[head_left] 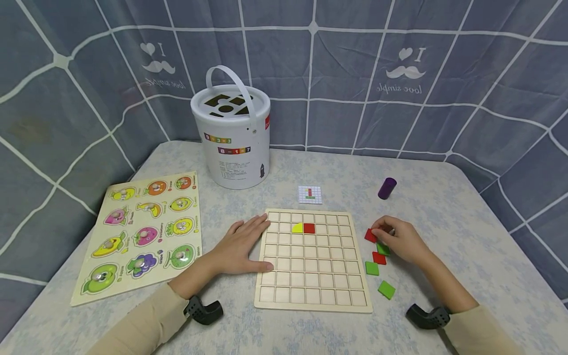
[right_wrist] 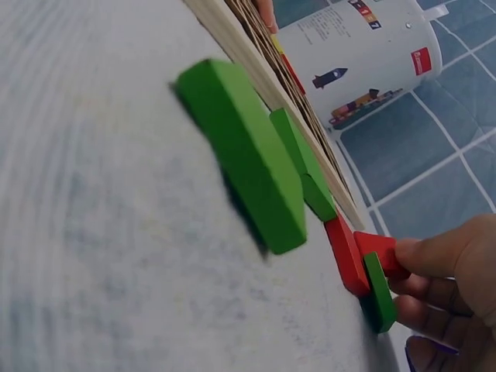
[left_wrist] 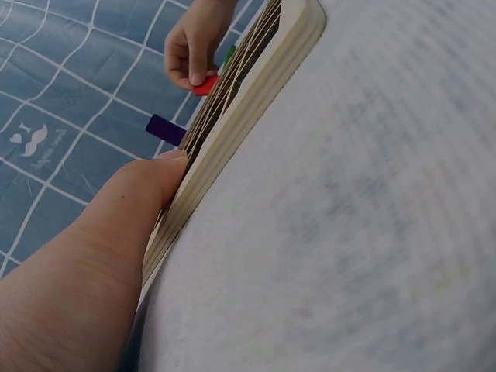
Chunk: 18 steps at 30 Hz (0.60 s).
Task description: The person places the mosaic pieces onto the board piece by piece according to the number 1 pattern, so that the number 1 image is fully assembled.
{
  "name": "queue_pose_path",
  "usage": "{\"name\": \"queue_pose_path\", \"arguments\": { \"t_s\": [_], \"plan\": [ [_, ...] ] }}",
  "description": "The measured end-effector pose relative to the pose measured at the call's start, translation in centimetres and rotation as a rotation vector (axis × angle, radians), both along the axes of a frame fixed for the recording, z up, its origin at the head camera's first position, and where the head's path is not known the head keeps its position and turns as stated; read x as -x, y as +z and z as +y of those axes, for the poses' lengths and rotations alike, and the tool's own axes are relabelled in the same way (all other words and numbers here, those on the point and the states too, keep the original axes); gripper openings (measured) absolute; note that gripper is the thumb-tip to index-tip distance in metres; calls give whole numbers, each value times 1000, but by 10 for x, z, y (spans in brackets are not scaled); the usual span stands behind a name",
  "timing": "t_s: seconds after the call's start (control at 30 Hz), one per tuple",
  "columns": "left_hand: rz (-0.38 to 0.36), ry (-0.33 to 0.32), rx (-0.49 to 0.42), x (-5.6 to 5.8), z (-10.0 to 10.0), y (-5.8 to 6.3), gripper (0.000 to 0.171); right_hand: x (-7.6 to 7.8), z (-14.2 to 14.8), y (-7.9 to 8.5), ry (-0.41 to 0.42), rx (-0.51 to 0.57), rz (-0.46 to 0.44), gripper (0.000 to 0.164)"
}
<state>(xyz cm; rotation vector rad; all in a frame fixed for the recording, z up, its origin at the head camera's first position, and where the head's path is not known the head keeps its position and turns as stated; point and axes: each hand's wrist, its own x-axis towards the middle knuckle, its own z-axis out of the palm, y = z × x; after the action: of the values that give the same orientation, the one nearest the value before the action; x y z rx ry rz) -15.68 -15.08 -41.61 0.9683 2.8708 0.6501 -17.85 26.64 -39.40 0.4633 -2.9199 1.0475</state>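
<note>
My left hand lies spread along the left edge of the wooden grid board, its fingers and thumb touching the frame. On the board, a yellow rounded piece and a red square tile fill neighbouring cells in the second row. To the right of the board, my right hand pinches another red square tile between thumb and fingers. Around it on the table are a green tile partly under the hand, a red tile, and two green tiles, one nearer me.
Behind the board lies a small pattern card with a coloured figure on a grid. A purple cylinder stands at the back right. The white lidded bucket is at the back, and a fruit puzzle board covers the left side.
</note>
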Motion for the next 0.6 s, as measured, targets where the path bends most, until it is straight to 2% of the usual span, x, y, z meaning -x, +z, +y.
{"name": "queue_pose_path", "arguments": {
  "t_s": [0.6],
  "plan": [
    [-4,-2,-2,0,0,0,104,4,-27,12,88,56,28,6]
  ]
}}
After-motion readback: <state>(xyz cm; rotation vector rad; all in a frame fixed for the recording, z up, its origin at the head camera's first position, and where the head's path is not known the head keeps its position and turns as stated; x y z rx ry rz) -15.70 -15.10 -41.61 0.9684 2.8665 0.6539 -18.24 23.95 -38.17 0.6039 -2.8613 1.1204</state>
